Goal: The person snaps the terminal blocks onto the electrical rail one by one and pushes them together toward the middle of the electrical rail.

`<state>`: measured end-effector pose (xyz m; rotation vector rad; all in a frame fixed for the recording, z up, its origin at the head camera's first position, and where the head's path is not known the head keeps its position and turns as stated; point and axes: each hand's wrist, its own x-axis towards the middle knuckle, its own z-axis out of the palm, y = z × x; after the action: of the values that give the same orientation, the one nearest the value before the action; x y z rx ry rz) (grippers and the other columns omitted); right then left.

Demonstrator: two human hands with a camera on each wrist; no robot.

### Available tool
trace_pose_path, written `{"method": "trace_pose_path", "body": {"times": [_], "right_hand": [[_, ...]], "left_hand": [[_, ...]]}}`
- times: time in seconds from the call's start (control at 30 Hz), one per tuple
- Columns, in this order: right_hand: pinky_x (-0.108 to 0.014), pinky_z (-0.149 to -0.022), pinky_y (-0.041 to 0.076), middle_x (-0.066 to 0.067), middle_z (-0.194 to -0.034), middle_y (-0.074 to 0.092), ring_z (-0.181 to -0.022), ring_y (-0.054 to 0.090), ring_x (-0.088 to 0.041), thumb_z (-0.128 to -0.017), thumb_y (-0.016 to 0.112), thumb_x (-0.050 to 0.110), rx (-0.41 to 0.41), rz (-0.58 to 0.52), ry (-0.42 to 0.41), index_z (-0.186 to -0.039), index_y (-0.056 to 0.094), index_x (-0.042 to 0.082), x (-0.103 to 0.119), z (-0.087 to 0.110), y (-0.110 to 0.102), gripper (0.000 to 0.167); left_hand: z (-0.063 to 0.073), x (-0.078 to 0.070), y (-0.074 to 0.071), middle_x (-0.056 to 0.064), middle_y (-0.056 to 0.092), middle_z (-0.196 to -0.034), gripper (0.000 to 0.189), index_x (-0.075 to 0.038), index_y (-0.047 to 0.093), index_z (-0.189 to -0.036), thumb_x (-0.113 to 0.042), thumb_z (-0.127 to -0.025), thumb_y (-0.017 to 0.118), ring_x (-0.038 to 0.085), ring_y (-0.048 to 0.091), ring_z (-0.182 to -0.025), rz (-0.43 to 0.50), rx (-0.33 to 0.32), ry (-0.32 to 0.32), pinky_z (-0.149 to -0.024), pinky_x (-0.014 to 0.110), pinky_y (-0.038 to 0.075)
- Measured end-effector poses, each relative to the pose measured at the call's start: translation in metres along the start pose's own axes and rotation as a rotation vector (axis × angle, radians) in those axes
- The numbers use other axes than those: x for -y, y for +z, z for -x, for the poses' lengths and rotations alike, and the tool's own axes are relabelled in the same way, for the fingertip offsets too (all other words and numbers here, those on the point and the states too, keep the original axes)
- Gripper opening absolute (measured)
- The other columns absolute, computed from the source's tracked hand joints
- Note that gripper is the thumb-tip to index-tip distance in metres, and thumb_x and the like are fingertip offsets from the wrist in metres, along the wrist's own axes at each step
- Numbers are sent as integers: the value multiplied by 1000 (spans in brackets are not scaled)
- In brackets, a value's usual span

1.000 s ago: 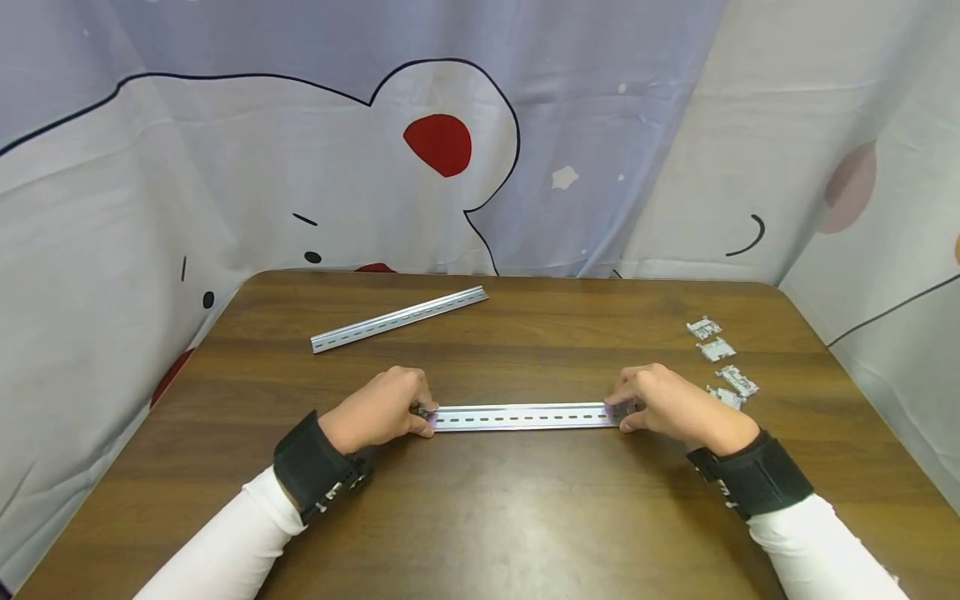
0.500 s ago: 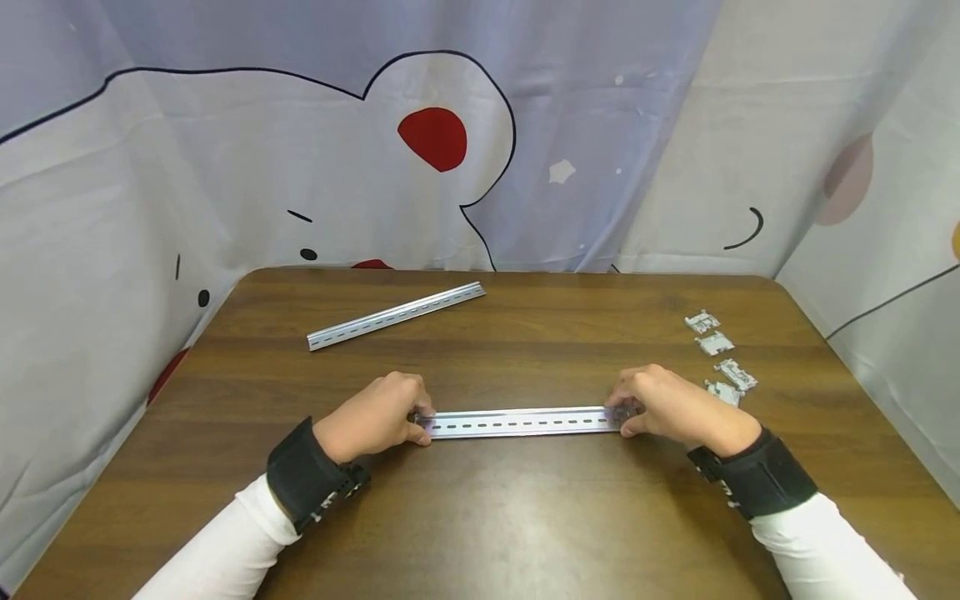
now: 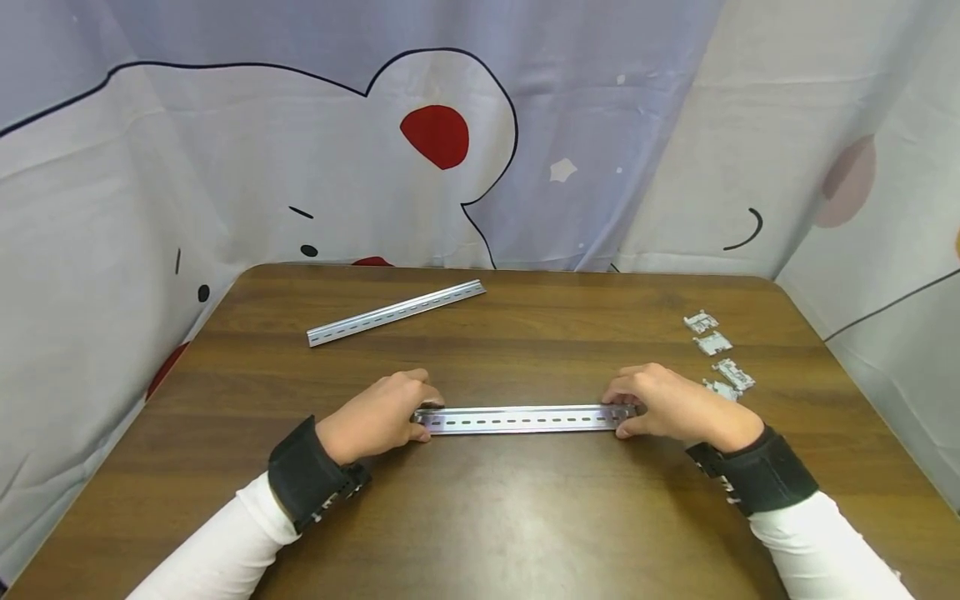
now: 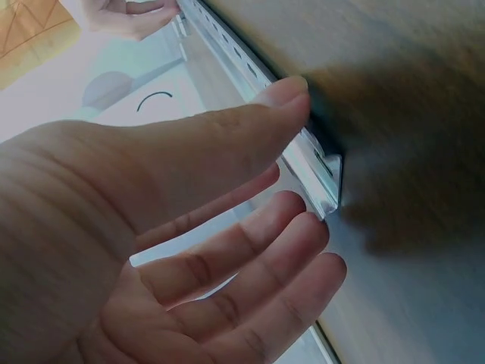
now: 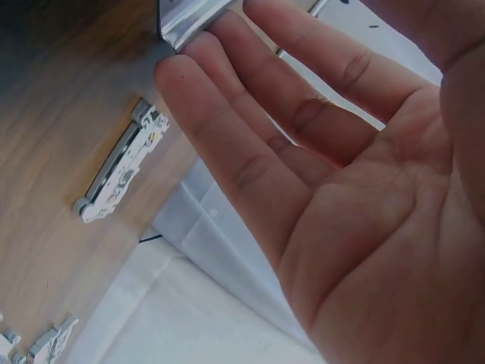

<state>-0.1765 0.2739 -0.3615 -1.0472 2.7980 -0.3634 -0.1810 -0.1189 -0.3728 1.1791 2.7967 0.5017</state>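
Note:
A silver slotted DIN rail (image 3: pixel 525 419) lies crosswise in front of the person, close over the wooden table. My left hand (image 3: pixel 382 417) pinches its left end, thumb on the near edge and fingers at the far edge. In the left wrist view the thumb (image 4: pixel 284 95) presses along the rail (image 4: pixel 314 174), whose bare end pokes out past it. At the opposite end my right hand (image 3: pixel 667 404) grips likewise. The right wrist view shows the rail's corner (image 5: pixel 186 26) at the fingertips, the palm (image 5: pixel 379 220) facing the camera.
A second DIN rail (image 3: pixel 396 313) lies slanted at the back left of the table (image 3: pixel 480 517). Several pale grey terminal blocks (image 3: pixel 733 374) sit in a row at the right, close beyond the right hand. A printed curtain (image 3: pixel 247 167) hangs behind the table.
The rail shifts slightly and levels between the two hands, and more of its ends shows at the fingers. Both hands keep their hold; the second rail and the blocks stay put.

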Motion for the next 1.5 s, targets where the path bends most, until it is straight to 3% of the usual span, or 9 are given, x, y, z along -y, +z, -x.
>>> {"method": "trace_pose_path", "body": {"times": [0.2, 0.37, 0.77, 1.1, 1.37, 1.5], "right_hand": [[-30, -70, 51, -4, -98, 64, -85, 63, -19, -82, 78, 10, -119, 16, 35, -105, 71, 7, -5, 5, -6, 25], [-39, -76, 53, -12, -107, 62, -95, 64, -29, -79, 76, -3, -182, 76, 77, -112, 69, 1, -13, 8, -11, 34], [-45, -78, 53, -20, -112, 61, -96, 63, -35, -77, 78, 1, -106, 139, 131, -115, 69, -4, -37, 11, -4, 39], [-41, -73, 52, -7, -96, 67, -87, 65, -24, -79, 77, 1, -155, 87, 167, -102, 73, 2, -46, 12, -2, 24], [-33, -63, 45, -2, -84, 62, -74, 58, -15, -79, 77, 6, -133, 51, 241, -113, 66, 2, -49, 12, -4, 36], [-30, -61, 42, -1, -80, 56, -70, 52, -13, -76, 81, 10, -149, 62, 233, -107, 68, 1, -48, 14, -5, 35]], "left_hand": [[0, -3, 1, 4, 61, -88, 25, -6, 75, -97, -8, -74, 85, 18, 60, -80, 9, -7, 36, -66, 28, 49], [-1, -2, 3, 5, 61, -89, 24, -5, 75, -97, -5, -75, 83, 18, 60, -80, -1, -5, 52, -67, 27, 50], [-1, -2, 4, 5, 61, -89, 23, -5, 75, -97, -6, -75, 83, 18, 59, -80, 2, 17, 31, -66, 27, 49], [-1, -2, 3, 5, 61, -90, 24, -4, 74, -98, -6, -76, 83, 18, 60, -81, 14, 27, 18, -67, 27, 49], [-2, -2, 3, 4, 62, -89, 20, -6, 74, -93, -5, -75, 83, 18, 60, -79, 30, 9, 36, -67, 28, 49], [-2, -2, 3, 4, 62, -90, 21, -7, 74, -94, -6, -75, 83, 18, 60, -80, 32, 15, 26, -68, 29, 49]]}}
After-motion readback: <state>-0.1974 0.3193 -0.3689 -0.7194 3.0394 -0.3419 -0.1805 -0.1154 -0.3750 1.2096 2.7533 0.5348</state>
